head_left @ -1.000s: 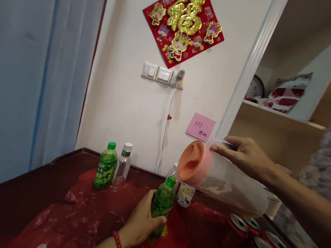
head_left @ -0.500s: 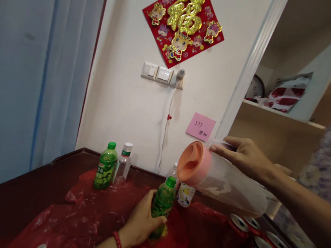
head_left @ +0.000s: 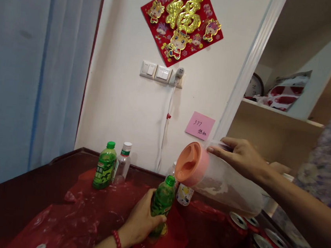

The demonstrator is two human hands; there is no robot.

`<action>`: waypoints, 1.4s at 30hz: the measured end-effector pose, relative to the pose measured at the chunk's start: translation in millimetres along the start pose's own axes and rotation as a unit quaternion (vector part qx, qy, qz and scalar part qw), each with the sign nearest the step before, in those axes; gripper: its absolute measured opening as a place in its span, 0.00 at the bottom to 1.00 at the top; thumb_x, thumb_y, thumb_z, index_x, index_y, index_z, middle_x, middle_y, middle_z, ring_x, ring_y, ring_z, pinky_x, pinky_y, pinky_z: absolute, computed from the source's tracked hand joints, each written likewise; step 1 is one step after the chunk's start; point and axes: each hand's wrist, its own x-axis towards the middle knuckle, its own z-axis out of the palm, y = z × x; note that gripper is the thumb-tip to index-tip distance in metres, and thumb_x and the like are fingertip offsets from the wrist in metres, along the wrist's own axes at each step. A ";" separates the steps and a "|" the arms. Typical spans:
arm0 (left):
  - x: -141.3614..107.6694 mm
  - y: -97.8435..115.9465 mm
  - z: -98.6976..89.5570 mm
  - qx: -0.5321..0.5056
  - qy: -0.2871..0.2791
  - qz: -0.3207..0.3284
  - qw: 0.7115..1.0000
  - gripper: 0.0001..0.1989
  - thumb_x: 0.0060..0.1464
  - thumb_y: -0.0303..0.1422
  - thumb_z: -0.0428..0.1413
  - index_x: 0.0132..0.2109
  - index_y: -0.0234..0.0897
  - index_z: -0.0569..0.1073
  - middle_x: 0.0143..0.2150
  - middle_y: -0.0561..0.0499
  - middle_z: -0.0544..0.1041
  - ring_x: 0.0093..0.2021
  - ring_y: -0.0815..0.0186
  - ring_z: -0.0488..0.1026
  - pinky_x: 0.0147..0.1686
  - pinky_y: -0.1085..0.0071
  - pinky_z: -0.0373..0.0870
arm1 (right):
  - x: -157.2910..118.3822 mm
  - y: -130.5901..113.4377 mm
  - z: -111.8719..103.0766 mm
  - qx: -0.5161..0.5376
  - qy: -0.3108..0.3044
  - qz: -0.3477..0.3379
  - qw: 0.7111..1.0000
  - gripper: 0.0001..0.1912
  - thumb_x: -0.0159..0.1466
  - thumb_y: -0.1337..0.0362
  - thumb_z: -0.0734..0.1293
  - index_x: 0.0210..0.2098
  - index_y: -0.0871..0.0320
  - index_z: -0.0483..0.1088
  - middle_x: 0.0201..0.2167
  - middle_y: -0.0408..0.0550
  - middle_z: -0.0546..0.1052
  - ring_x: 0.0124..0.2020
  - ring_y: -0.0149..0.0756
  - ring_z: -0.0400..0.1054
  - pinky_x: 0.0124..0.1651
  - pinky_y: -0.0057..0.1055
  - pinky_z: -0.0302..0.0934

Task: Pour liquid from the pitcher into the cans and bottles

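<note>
My left hand (head_left: 140,220) is wrapped round a green plastic bottle (head_left: 163,198) whose cap is off. The bottle stands over a red scallop-edged mat (head_left: 170,247) on the dark table. With my right hand (head_left: 239,153) I grip the handle of a translucent pitcher (head_left: 227,185), tipped onto its side in the air. Its orange lid (head_left: 192,164) faces left, and the lid's lower edge is just above and right of the bottle's mouth. Whether liquid is flowing I cannot tell. Behind the bottle is a patterned white cup or can (head_left: 184,195).
A capped green bottle (head_left: 104,167) and a clear bottle with a white cap (head_left: 124,161) stand at the back left on red plastic sheeting (head_left: 57,219). Several opened drink cans (head_left: 237,226) stand at right. A white cord (head_left: 164,139) hangs down the wall.
The pitcher and my right hand have shifted very slightly left. My left hand and the bottle hold nearly the same place, and the whole view has moved slightly.
</note>
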 end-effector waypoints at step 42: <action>17.8 -17.6 -1.7 0.038 -0.022 -0.003 0.999 0.30 0.50 0.41 0.63 0.57 0.38 0.63 0.56 0.41 0.76 0.57 0.49 0.75 0.60 0.53 0.68 | -208.1 121.1 122.6 0.344 0.288 0.290 0.845 0.27 0.62 0.36 0.69 0.30 0.54 0.69 0.27 0.48 0.72 0.29 0.45 0.66 0.33 0.37 0.63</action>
